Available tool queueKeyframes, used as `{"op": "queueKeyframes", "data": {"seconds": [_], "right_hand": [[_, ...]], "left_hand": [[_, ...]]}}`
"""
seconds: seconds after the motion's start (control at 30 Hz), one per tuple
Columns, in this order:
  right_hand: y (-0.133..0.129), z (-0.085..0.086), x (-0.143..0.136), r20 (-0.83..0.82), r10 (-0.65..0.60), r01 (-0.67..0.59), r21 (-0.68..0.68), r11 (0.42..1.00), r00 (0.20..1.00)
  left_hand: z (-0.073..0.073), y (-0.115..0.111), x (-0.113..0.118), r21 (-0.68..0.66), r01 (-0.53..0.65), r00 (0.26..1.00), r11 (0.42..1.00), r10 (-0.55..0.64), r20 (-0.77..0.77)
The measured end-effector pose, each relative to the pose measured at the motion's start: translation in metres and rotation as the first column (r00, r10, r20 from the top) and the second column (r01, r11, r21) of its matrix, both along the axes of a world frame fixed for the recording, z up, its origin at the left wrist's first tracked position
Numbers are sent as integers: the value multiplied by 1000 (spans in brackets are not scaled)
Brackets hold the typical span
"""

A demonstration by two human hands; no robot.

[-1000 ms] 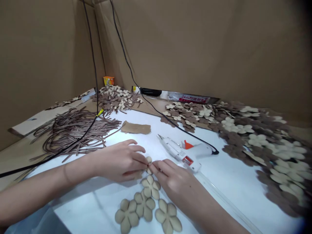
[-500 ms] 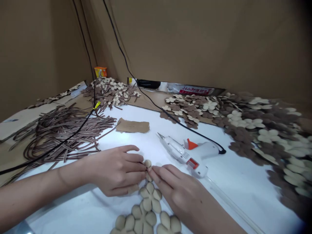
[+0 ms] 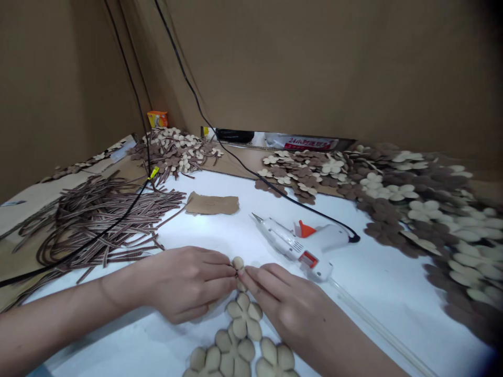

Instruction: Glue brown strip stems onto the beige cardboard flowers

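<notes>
My left hand [image 3: 196,283] and my right hand [image 3: 288,301] meet fingertip to fingertip over the white work surface. Both pinch a small beige flower piece [image 3: 238,263]; only a rounded petal at the top and another below show, and my fingers cover the rest. Just beneath them lies a beige padded flower [image 3: 244,315]. More such flowers, a joined cluster [image 3: 228,353] and a single flower [image 3: 275,358], sit at the near edge. To the right of the hands rests a white hot glue gun [image 3: 298,246] with an orange trigger and a clear glue stick in its back.
Brown strips [image 3: 106,220] lie heaped at left. A torn cardboard piece [image 3: 212,204] lies beyond my hands. Brown and cream flower cutouts [image 3: 424,209] pile up at right, with another heap [image 3: 176,149] at back left. A black cord [image 3: 196,99] crosses the table to the glue gun.
My left hand's fingers have drawn closer together around the flower piece, where the index finger was raised before. My right hand keeps its pinch. The view has shifted slightly.
</notes>
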State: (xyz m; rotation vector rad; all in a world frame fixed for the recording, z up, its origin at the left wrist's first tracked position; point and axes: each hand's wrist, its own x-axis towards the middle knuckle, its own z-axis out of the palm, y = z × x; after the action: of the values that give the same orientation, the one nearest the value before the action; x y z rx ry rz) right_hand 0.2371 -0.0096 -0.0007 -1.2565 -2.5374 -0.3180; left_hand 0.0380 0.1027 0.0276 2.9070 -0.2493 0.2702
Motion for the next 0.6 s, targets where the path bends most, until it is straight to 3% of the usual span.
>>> {"op": "queueKeyframes", "data": {"seconds": [0.37, 0.6], "right_hand": [[-1, 7, -2, 46, 10, -10, -2, 1000, 999], [-2, 7, -1, 50, 9, -11, 33, 999, 999]], "left_hand": [[-8, 7, 1, 27, 73, 977, 997, -77, 199], [-7, 6, -1, 16, 74, 984, 997, -76, 162]]}}
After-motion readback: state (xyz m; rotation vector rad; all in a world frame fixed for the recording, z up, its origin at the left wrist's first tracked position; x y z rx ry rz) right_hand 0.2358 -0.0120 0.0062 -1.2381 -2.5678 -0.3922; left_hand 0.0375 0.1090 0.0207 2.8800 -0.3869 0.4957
